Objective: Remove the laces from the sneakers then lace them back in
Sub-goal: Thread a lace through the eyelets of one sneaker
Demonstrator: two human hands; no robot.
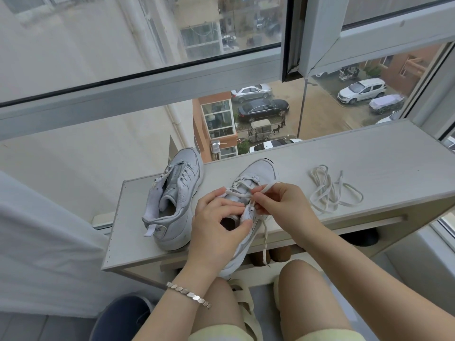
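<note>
Windowside shelf [357, 153] holds a sneaker [258, 173] gripped by left fingers [221, 205], right fingers [264, 196] pinching its lace [265, 232].

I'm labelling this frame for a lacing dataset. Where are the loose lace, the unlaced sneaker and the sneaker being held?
loose lace [326, 193], head view, on the bunched strands in its middle.
unlaced sneaker [177, 217], head view, on its side panel.
held sneaker [261, 171], head view, on its toe cap.
</note>
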